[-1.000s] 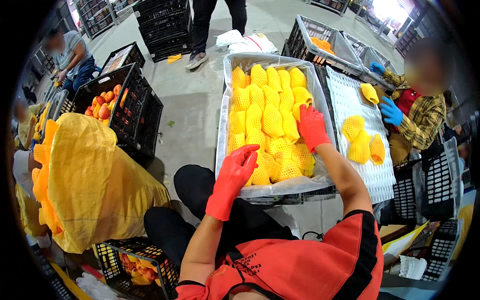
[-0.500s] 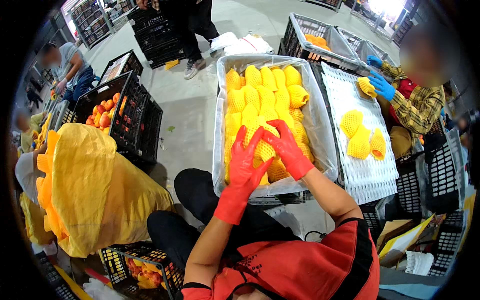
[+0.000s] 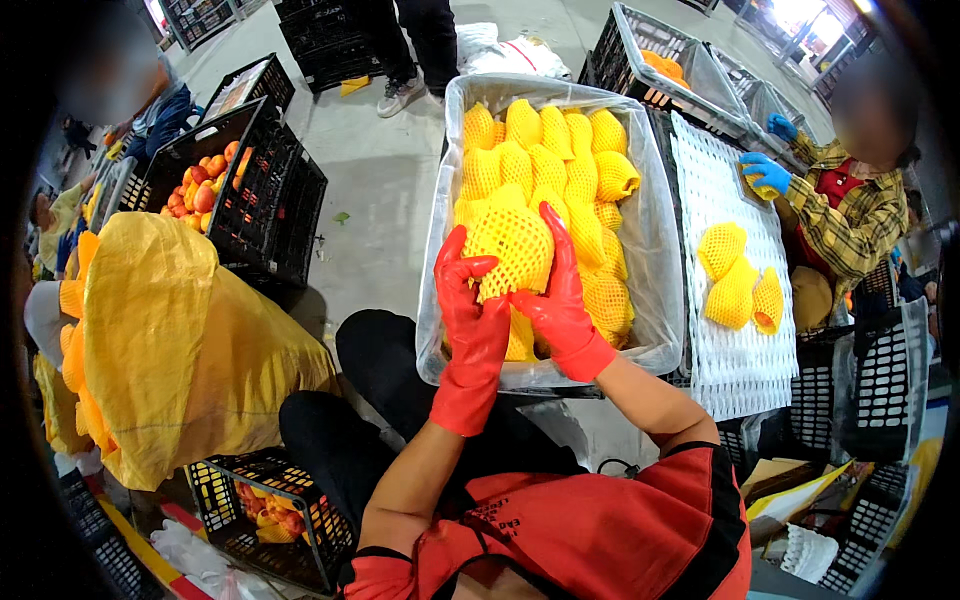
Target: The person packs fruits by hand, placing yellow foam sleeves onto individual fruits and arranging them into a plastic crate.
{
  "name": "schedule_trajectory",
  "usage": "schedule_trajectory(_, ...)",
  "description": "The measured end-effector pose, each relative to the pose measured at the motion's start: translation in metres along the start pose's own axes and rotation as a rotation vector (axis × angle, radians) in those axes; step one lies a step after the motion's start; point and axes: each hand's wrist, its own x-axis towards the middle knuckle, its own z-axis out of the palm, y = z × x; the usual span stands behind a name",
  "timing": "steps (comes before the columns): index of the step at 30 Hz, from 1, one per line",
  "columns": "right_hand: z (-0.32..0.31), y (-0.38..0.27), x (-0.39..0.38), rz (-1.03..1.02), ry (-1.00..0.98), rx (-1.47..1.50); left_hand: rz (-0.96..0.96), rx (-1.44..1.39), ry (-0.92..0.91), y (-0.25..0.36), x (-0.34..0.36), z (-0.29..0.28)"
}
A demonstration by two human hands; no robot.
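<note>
My left hand and my right hand, both in red rubber gloves, grip a round bundle in yellow foam netting from either side, with the fingers curled around it. They are over a crate lined with translucent plastic, filled with several rows of yellow foam-netted pieces. To the right of the crate, several more netted pieces lie on a white textured sheet.
A co-worker in blue gloves sits at right; two others stand and sit ahead and left. Black crates of orange-red fruit and a big yellow sack are at left; another fruit crate is beside my legs. Lined crates stand behind.
My hands, apart a second ago with the right at the crate's right side, came together around one netted bundle. The co-worker's blue-gloved hand has moved onto a netted piece on the sheet.
</note>
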Motion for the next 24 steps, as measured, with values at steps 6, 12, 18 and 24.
schedule_trajectory(6,-0.016,0.003,0.006,0.028,0.142,0.285,0.166,0.316,-0.161,0.013,-0.005,0.010)
schedule_trajectory(12,-0.016,-0.008,0.004,-0.012,0.237,0.070,-0.193,0.236,-0.005,0.027,0.008,0.001)
schedule_trajectory(18,-0.025,-0.020,0.007,0.005,0.167,0.140,-0.337,0.049,-0.157,0.035,0.017,-0.016)
schedule_trajectory(24,-0.023,-0.012,0.002,0.086,0.056,0.131,-0.782,-0.724,-0.020,0.028,0.023,-0.023)
